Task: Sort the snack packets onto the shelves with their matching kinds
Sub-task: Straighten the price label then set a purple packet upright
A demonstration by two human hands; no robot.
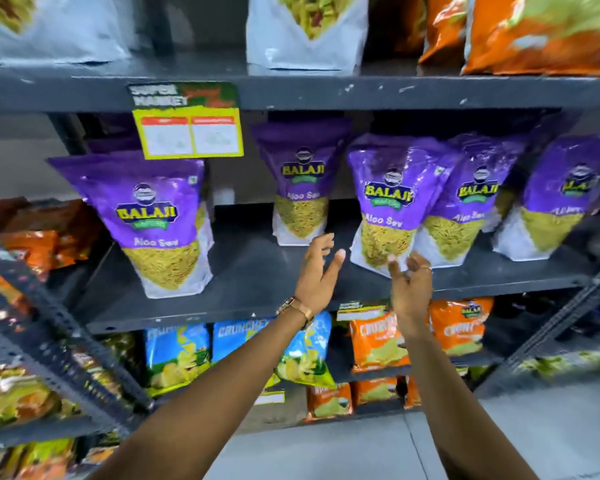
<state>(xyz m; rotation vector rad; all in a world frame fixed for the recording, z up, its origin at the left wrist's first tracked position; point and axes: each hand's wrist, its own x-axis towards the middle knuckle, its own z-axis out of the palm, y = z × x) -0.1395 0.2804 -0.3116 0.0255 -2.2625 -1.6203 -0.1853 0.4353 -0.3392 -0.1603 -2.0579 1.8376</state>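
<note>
Several purple Aloo Sev packets stand upright on the dark middle shelf. One packet stands at centre right, leaning slightly forward. My right hand is just below and in front of its bottom edge, fingers spread, touching or nearly touching it. My left hand, with a watch at the wrist, hovers open to the left of that packet, holding nothing. Another packet stands alone at the left, and one sits further back.
Blue packets and orange packets fill the shelf below. White and orange bags sit on the top shelf. A yellow price tag hangs from the upper shelf edge. A side rack at left holds orange and yellow packets.
</note>
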